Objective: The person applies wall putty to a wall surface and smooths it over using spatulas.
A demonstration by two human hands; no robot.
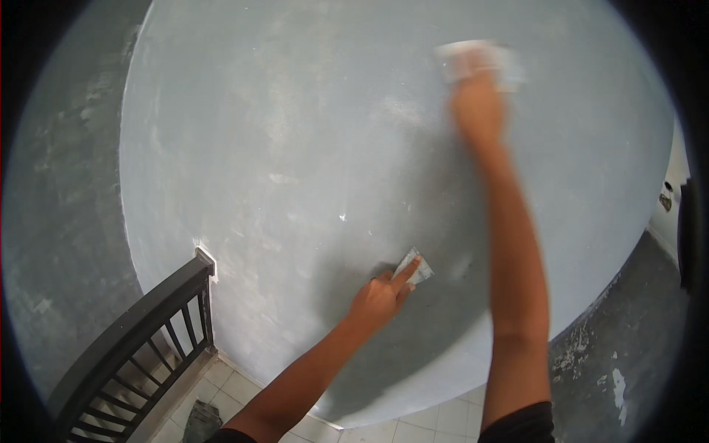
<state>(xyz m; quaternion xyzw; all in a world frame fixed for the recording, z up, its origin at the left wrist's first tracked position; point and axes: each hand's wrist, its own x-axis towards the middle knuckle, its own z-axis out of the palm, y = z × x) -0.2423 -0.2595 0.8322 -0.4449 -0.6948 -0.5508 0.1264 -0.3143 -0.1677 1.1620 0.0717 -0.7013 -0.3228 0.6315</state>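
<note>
A dark stair railing point(140, 336) meets the lower left edge of a pale blue-grey wall point(295, 148). Near the wall's lower middle, the left hand point(380, 299) pinches a small folded sheet of sandpaper point(413, 267) between thumb and extended forefinger, pressed to the surface. Toward the upper right, the right hand point(478, 103), blurred, presses a pale pad point(480, 60) flat against the wall; its finger spread cannot be made out.

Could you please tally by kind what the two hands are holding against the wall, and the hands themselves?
Hands: 2, the left hand and the right hand
Small pale pieces, perhaps sandpaper: 2, the lower piece and the blurred upper piece
Total: 4, all against the grey wall
</note>
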